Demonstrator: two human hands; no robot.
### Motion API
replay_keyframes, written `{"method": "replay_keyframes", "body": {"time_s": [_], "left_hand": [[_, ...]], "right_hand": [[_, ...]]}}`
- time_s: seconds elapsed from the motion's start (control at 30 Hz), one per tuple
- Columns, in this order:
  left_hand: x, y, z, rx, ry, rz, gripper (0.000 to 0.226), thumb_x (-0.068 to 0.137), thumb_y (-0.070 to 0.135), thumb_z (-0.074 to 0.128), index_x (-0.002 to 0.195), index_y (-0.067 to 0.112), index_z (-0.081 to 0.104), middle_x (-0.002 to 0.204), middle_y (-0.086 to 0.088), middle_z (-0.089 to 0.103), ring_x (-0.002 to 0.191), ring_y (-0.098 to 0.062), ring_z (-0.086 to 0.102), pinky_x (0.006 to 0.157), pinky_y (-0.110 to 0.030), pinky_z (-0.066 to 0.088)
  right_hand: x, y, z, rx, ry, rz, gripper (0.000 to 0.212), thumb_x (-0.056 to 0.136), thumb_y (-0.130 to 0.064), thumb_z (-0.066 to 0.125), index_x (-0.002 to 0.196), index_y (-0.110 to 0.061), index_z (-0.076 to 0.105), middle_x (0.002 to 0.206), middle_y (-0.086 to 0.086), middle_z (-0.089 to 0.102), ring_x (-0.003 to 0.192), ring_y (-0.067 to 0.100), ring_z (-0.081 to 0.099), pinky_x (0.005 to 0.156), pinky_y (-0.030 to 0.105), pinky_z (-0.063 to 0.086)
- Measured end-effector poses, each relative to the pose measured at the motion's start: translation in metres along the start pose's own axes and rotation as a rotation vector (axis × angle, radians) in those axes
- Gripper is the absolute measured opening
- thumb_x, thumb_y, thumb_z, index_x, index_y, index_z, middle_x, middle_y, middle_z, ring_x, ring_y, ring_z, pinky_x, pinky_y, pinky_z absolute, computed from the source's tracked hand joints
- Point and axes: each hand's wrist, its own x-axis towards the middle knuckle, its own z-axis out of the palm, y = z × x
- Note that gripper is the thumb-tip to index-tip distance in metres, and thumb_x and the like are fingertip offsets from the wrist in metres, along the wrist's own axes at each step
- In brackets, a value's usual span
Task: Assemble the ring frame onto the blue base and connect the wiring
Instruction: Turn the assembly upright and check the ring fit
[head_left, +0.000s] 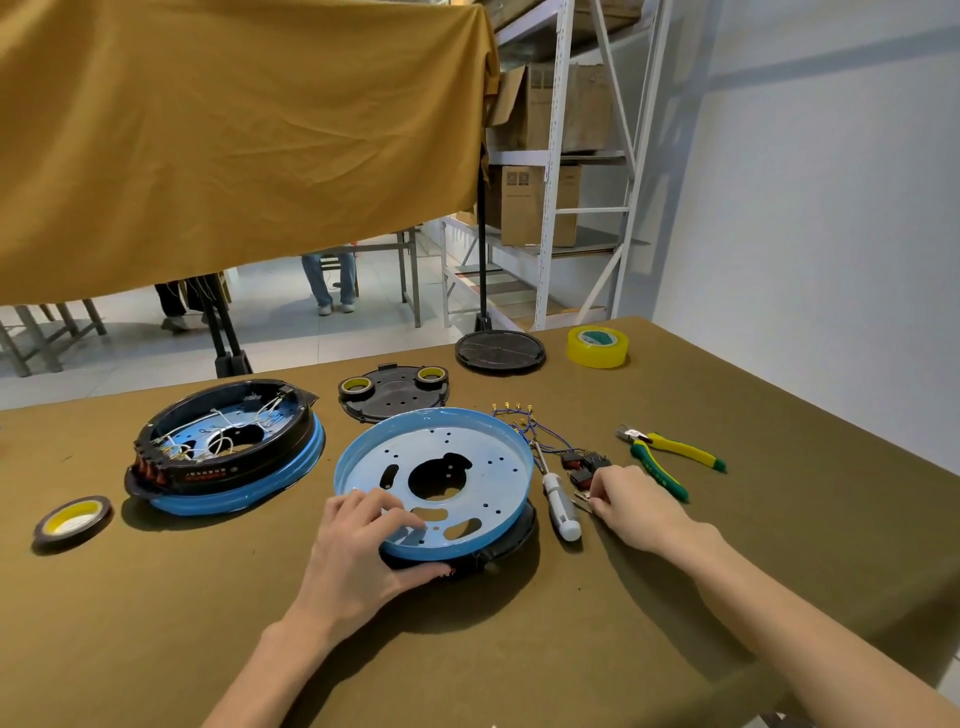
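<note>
The left hand (358, 545) holds the near rim of the blue base (434, 480), thumb under, fingers pressing on its plate. The right hand (631, 506) pinches a small terminal beside the wiring (545, 436) on the worktop (519, 649). The base looks light, stiff and thin-edged, tilted on the black ring frame (511, 535); hold it by the rim.

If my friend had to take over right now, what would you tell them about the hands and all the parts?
Left hand grips the near rim of the blue base, which sits tilted on a black ring frame.
Right hand pinches a small metal terminal by the black switches and blue wires, beside the screwdriver.
Pliers lie further right.
A finished unit, ring on base and wired, sits at left.
Left to do: seat this ring on the base and connect the wiring.
</note>
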Motion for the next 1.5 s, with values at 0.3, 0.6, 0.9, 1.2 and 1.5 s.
{"method": "replay_keyframes", "body": {"time_s": [0.3,0.6,0.9,1.2,1.5], "left_hand": [[-0.002,0.015,0.009,-0.005,0.069,0.009,0.047,0.07,0.068,0.073,0.089,0.026,0.07,0.085,0.014,0.063,0.08,-0.006,0.05,0.076,-0.022,0.036],[-0.002,0.015,0.014,0.068,0.09,0.019,0.042,0.074,0.068,0.073,0.082,0.027,0.067,0.085,0.014,0.067,0.081,-0.008,0.059,0.072,-0.029,0.045],[0.002,0.01,0.015,0.124,0.114,-0.04,0.036,0.074,0.058,0.078,0.084,0.024,0.072,0.086,0.009,0.068,0.082,-0.015,0.061,0.074,-0.035,0.045],[-0.002,0.001,0.013,0.102,0.062,0.019,0.039,0.066,0.039,0.095,0.095,0.025,0.074,0.098,0.006,0.068,0.092,-0.015,0.061,0.081,-0.035,0.044],[0.0,0.005,0.016,0.064,0.111,0.024,0.035,0.08,0.055,0.071,0.087,0.021,0.072,0.095,0.007,0.068,0.088,-0.016,0.06,0.079,-0.035,0.045]], "right_hand": [[-0.011,-0.041,-0.012,0.555,0.295,-0.143,0.013,0.102,-0.016,0.059,0.113,-0.024,0.061,0.093,-0.008,0.067,0.082,0.012,0.06,0.07,0.019,0.045],[-0.01,-0.041,0.0,0.341,0.312,-0.148,0.032,0.102,-0.013,0.051,0.133,-0.02,0.058,0.108,-0.001,0.069,0.091,0.015,0.063,0.075,0.031,0.051],[-0.019,0.006,0.012,0.216,0.199,-0.034,0.027,0.099,-0.025,0.062,0.126,-0.027,0.056,0.087,-0.009,0.066,0.084,0.014,0.062,0.075,0.041,0.055],[-0.019,0.026,0.012,0.186,0.159,-0.001,0.02,0.094,-0.011,0.062,0.111,-0.019,0.069,0.103,-0.003,0.06,0.089,0.009,0.057,0.078,0.022,0.047],[-0.023,0.019,0.013,0.395,0.288,-0.024,0.014,0.094,-0.016,0.067,0.086,-0.027,0.065,0.081,-0.009,0.066,0.074,0.008,0.062,0.061,0.015,0.046]]}}
